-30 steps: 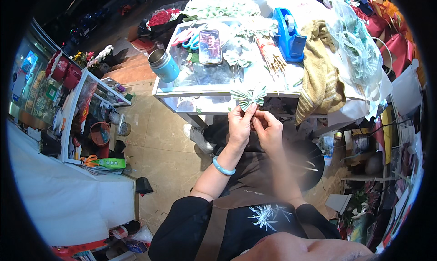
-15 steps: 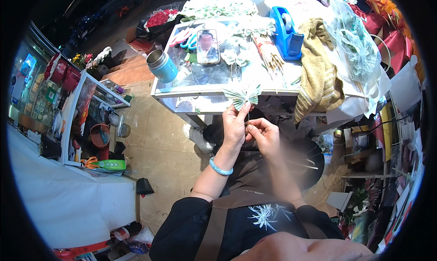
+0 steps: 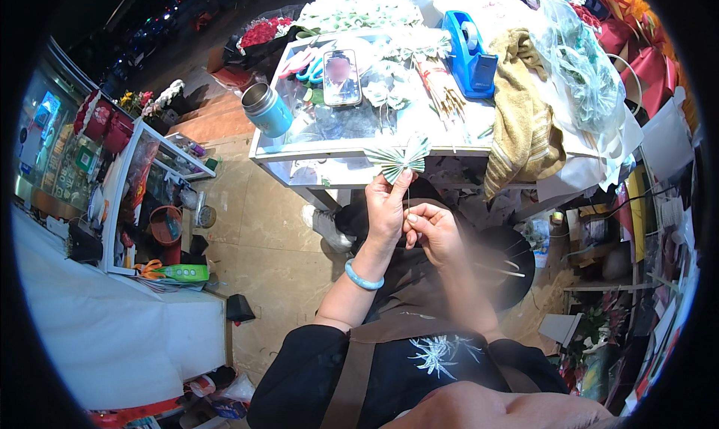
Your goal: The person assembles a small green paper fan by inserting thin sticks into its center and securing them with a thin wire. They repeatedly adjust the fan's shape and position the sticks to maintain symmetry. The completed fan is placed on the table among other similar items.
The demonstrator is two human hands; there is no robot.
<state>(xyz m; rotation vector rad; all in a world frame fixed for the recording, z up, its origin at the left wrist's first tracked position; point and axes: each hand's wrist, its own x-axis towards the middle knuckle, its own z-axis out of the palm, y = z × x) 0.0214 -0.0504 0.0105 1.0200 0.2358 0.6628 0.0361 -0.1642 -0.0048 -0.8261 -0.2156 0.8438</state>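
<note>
A pleated pale green paper bow (image 3: 400, 158) is held up in front of the table edge. My left hand (image 3: 385, 209), with a light blue bracelet on its wrist, pinches the bow's middle from below. A thin wire runs down from the bow, and my right hand (image 3: 433, 230) pinches it just beneath, close against the left hand. Both hands are over my lap, in front of the glass-topped table (image 3: 299, 150).
On the table lie a phone (image 3: 341, 76), a blue tape dispenser (image 3: 467, 44), a metal cup (image 3: 267, 109), thin sticks (image 3: 443, 89), more folded paper pieces, a tan towel (image 3: 520, 114) and clear wrap. Shelves and a white counter stand at left, flower clutter at right.
The bow has turned a little and sits slightly lower and nearer me. My right hand has slid down from the bow's centre to the wire below it.
</note>
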